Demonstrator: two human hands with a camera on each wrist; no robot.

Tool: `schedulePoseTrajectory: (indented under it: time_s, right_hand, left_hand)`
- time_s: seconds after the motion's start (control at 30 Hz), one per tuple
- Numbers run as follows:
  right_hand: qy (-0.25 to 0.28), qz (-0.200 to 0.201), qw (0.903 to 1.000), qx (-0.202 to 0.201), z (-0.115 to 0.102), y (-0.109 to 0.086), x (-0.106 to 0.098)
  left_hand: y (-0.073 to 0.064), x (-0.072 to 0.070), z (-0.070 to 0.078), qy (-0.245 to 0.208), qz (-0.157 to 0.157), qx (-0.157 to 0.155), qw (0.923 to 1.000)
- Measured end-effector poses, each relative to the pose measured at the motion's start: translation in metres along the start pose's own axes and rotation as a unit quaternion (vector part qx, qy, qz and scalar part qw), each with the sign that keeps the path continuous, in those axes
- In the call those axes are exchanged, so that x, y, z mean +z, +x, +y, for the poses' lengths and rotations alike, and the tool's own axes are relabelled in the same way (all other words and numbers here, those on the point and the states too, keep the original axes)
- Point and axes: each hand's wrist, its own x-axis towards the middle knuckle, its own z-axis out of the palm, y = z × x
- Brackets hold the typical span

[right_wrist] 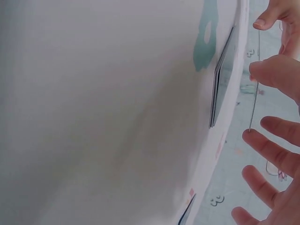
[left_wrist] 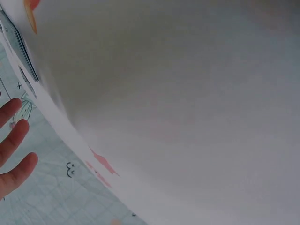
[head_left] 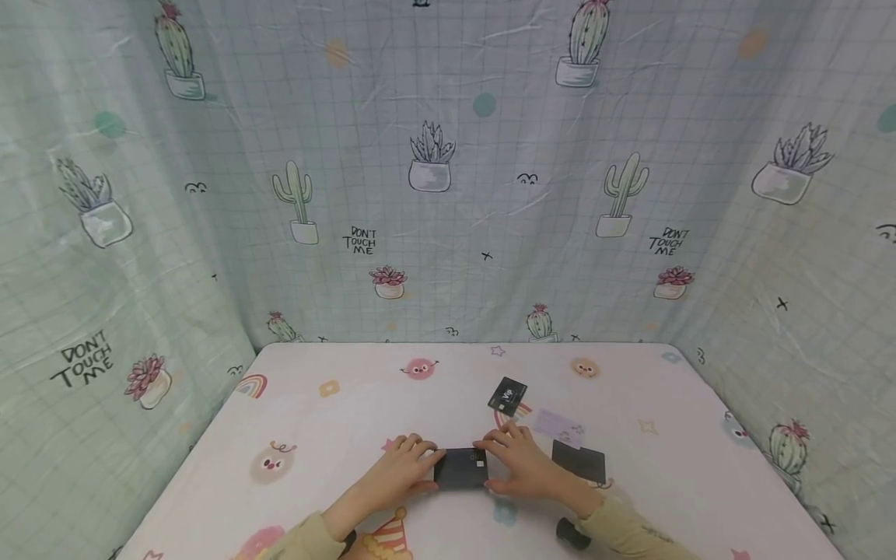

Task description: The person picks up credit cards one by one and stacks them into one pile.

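Both hands hold a black card (head_left: 456,469) with a small pale chip, above the table before the person. At its left end, the left hand (head_left: 399,472) grips it with the thumb at the near corner and fingers at the far corner. The right hand (head_left: 521,467) grips the right end in the same way. Edge-on in the right wrist view, the card (right_wrist: 255,103) is a thin line between the fingertips. Below it on the table lies a flat, layered dark thing (right_wrist: 217,89). Fingers of the left hand (left_wrist: 14,145) show spread in the left wrist view.
A black card marked VIP (head_left: 507,397) lies beyond the right hand. Right of it are a pale purple card (head_left: 558,426) and a flat dark rectangle (head_left: 581,463). A small black object (head_left: 572,534) is beside the right sleeve. A patterned curtain (head_left: 462,210) stands behind the table.
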Motion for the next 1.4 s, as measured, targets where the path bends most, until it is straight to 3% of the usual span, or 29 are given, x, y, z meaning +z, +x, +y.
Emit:
schedulePoseTrajectory:
  time_s: [0.47, 0.7, 0.93, 1.1, 1.4]
  right_hand:
    - [0.005, -0.037, 0.9990, 0.026, -0.0003, -0.0005, 0.0020]
    - [-0.014, -0.016, 0.9997, 0.012, -0.0008, -0.0007, 0.0035]
    - [-0.016, -0.051, 0.9978, 0.038, -0.0004, 0.0004, 0.0060]
    - [-0.027, -0.055, 0.9976, 0.033, 0.0001, 0.0005, 0.0075]
    - [-0.010, -0.077, 0.9958, 0.049, -0.0016, 0.0008, 0.0051]
  left_hand:
    - [0.0024, 0.0065, -0.0015, -0.001, 0.002, 0.017, 0.9999]
    - [0.0033, 0.0068, -0.0009, -0.005, -0.024, 0.006, 0.9997]
    - [0.0058, 0.0070, -0.0007, -0.004, -0.051, 0.005, 0.9987]
    - [0.0070, 0.0092, -0.0003, -0.008, -0.071, 0.002, 0.9975]
    - [0.0082, 0.0101, -0.0009, -0.018, -0.078, 0.000, 0.9968]
